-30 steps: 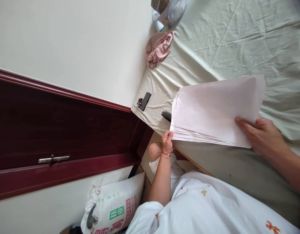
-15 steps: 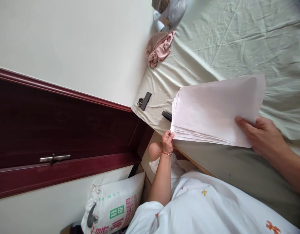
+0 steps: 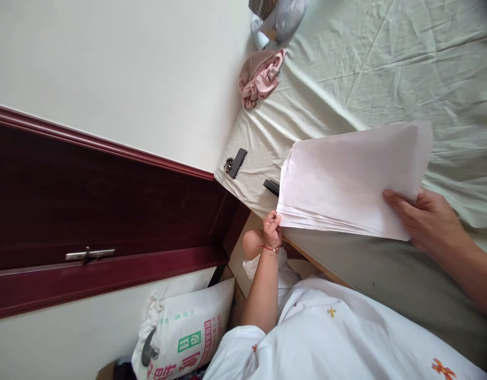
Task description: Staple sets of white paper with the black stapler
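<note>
1. Paper stack [image 3: 346, 179] sits in both my hands, held above the bed [image 3: 385, 68] near its corner, with the sheets fanned slightly along the lower edge.
2. My left hand [image 3: 271, 231] pinches the stack's lower left corner, fingers curled tight on the edge; a red string shows at the wrist.
3. My right hand [image 3: 429, 219] grips the stack's lower right corner, thumb lying on top of the upper sheet and the other fingers hidden beneath.
4. The stack is tilted, its far right corner raised over the wrinkled pale green sheet.
5. A small black thing [image 3: 270, 187] lies on the bed, touching or just behind the stack's left edge; I cannot tell which.
6. A black key fob [image 3: 237, 162] with keys lies near the bed's corner, apart from the stack.
7. A pink cloth [image 3: 261, 79] is bunched against the wall [image 3: 128, 68], well apart from my hands.
8. A printed sack [image 3: 183, 338] stands on the floor below the dark red door [image 3: 88, 211], left of my left arm.
</note>
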Tool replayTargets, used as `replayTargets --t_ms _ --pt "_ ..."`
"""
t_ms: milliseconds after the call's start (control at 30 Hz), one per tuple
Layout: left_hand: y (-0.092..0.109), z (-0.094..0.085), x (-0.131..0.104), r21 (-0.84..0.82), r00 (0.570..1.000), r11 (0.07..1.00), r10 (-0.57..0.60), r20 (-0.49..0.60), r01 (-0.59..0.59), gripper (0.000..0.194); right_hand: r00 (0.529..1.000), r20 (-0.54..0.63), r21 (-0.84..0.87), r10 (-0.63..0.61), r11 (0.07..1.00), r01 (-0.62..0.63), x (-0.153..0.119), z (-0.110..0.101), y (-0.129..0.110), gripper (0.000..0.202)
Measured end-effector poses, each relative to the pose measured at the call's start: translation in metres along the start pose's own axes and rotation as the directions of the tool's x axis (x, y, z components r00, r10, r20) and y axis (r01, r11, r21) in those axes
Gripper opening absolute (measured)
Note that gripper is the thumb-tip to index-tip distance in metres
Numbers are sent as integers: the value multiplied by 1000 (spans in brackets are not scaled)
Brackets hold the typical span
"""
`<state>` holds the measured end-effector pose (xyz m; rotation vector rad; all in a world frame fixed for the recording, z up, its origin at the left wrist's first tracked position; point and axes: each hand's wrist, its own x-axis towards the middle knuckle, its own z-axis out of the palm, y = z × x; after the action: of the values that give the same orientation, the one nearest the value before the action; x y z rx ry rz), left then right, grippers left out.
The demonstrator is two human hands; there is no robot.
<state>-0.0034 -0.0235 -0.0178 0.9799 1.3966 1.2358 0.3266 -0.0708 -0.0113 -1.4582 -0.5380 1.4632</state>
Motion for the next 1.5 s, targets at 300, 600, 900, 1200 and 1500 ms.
replayTargets --t_ms 300,600,900,1200,1500 --pt "-1 1 1 27 1000 1000 -3 -5 3 53 999 47 1 19 1000 -19 3 -1 3 38" --pt "0 -5 1 -5 999 999 -41 25 41 44 999 23 14 25 1000 -25 3 -2 6 41" --pt "1 -5 2 -35 998 999 -32 55 34 40 998 59 3 18 1000 -19 7 -3 8 46" --pt "-6 -4 4 114 1000 993 18 7 -19 51 997 72 -75 5 997 0 8 -5 12 51" --pt "2 -2 1 1 997 999 -54 47 54 44 998 62 -154 -23 988 33 5 -6 9 53"
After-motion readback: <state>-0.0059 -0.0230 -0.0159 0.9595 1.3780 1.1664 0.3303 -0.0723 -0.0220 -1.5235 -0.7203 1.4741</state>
